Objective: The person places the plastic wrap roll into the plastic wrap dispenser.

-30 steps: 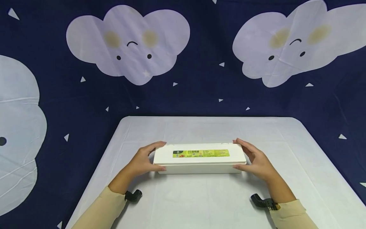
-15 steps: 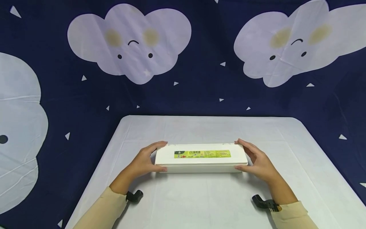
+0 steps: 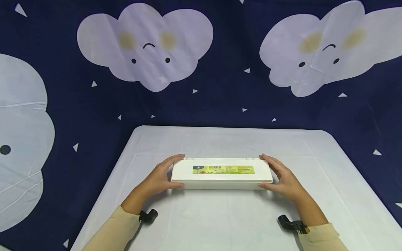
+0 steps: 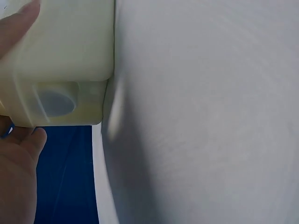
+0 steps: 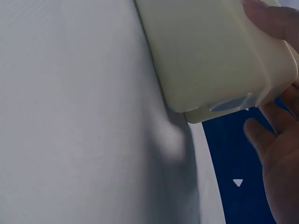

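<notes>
A long white cling film box [image 3: 220,185], its lid down, lies crosswise on the white table. A yellow-green label [image 3: 223,169] runs along the lid. My left hand [image 3: 158,177] grips the box's left end, thumb on the front face and fingers at the back. At the other end my right hand [image 3: 285,177] holds it in the same way. Both wrist views show the box from its ends; a round greyish part shows through the end wall of the cling film box [image 4: 60,42] in the left wrist view. Its contents are otherwise hidden.
The white-covered table [image 3: 220,223] has rounded far corners. Behind it hangs a dark blue curtain [image 3: 226,104] printed with clouds and small white triangles. A black wrist camera [image 3: 149,216] sits by the left sleeve, another black camera [image 3: 285,222] by the right.
Both hands keep their hold on the box ends. The whole head view shifts slightly; the box shows no clear movement over the table.
</notes>
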A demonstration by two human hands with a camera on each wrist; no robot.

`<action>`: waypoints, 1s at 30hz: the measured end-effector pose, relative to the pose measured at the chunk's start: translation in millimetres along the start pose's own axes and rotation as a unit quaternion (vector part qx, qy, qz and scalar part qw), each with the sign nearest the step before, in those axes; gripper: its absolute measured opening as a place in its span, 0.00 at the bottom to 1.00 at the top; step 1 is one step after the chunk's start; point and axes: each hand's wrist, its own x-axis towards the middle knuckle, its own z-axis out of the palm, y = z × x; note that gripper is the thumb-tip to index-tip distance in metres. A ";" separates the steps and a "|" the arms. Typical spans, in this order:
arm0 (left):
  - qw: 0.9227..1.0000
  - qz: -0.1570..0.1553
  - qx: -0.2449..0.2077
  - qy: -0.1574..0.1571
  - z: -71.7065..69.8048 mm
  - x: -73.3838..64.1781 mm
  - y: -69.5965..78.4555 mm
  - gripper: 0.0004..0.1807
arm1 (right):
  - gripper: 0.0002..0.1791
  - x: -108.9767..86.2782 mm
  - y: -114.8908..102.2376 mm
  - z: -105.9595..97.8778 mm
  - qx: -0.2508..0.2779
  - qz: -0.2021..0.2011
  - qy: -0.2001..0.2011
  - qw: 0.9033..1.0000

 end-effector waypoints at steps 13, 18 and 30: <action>0.999 -0.026 -0.010 -0.019 -1.2 0.6 2.0 0.66 | 0.60 -2.4 2.3 -2.1 0.000 -0.018 -0.012 1.000; 1.000 -0.022 -0.001 -0.015 -0.6 -0.1 1.0 0.67 | 0.62 -2.5 3.0 -1.6 -0.005 -0.017 -0.009 1.000; 0.999 -0.034 0.006 -0.014 -0.5 -2.3 2.4 0.69 | 0.64 -3.3 1.9 -2.6 0.005 -0.019 -0.006 1.000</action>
